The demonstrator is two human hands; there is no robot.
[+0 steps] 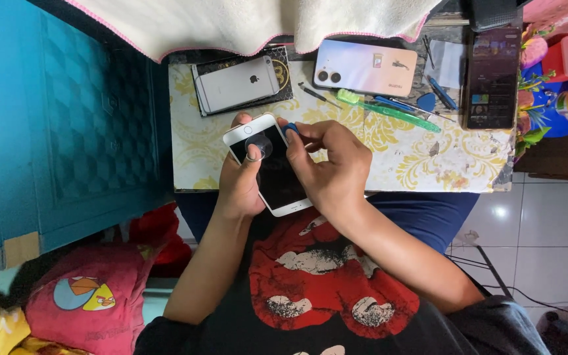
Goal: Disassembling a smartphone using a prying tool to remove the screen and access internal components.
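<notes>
Left hand wrapped around a white-framed phone with a dark screen, cradling it from beneath, thumb pressed on a clear round suction cup stuck near the top of the glass. Phone held tilted above the lap, its upper end just over the near edge of the table.

Right hand curled, fingers bent, pinching a small blue pick between thumb and forefinger at the phone's upper right edge, touching or nearly touching the frame; cannot tell whether the tip sits in the seam.

Beyond the hands, on the yellow-patterned table: a silver phone lying back up on a dark case or box, a pale pink-white phone back up beside it, a green toothbrush lying slantwise, a thin dark tool near its head, blue-handled tools and another blue pick further right, then a dark phone with a lit screen.

White cloth with pink edging draped over the far side. Blue cabinet on the left, red cushion below it, white floor tiles on the right.
</notes>
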